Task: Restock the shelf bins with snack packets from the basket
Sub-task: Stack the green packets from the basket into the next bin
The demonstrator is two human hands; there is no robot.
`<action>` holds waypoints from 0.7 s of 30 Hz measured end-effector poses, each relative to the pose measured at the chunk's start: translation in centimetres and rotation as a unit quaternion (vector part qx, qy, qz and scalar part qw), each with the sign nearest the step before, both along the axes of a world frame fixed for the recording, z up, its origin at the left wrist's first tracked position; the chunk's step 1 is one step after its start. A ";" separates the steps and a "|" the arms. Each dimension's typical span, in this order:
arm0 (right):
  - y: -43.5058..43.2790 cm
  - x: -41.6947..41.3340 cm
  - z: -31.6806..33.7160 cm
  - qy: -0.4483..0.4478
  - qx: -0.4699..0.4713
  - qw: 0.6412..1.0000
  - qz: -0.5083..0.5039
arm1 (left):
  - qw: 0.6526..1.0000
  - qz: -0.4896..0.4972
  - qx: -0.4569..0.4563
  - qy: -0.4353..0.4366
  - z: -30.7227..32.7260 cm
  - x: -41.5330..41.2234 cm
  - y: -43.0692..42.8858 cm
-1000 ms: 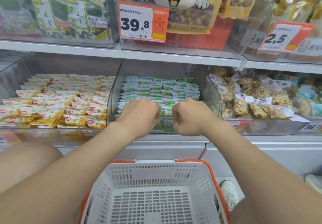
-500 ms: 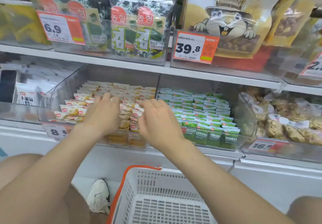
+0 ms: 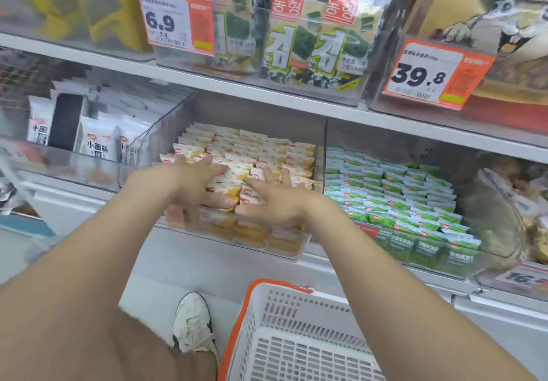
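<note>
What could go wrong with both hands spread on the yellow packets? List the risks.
1. The left hand and right hand lie spread on yellow packets heaped near the bin's front wall; a push could spill some over it.
2. Pushing rightward might mix them into the green packets.

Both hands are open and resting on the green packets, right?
Not the green ones. The head view shows the left hand and right hand open on the yellow packets; the green packets lie to their right, untouched.
</note>
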State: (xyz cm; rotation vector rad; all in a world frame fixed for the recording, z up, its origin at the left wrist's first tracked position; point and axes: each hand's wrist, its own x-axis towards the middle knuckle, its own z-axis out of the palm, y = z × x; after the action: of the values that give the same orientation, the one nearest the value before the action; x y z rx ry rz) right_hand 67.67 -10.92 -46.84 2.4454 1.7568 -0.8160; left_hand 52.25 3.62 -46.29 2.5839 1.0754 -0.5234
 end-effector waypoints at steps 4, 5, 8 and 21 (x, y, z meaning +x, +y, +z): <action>0.3 0.3 0.0 -0.021 -0.005 1.000 0.011 | 0.999 -0.038 -0.011 -0.006 0.6 -0.2 1.5; 0.5 0.2 -0.2 -0.034 0.006 0.999 0.008 | 0.999 -0.036 -0.015 -0.024 0.9 -0.1 1.8; 1.4 0.0 -1.1 -0.073 0.037 0.997 -0.004 | 0.998 -0.024 -0.007 -0.059 0.9 0.1 2.1; -1.2 -1.9 -1.3 -0.109 0.342 0.930 -0.072 | 0.969 -0.054 0.109 -0.213 1.2 -1.5 -1.0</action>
State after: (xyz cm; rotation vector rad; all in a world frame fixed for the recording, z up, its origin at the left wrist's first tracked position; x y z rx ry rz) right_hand 65.77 -12.09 -48.17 2.9385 2.0348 0.1249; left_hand 50.75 2.62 -45.04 2.7714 0.8847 0.1406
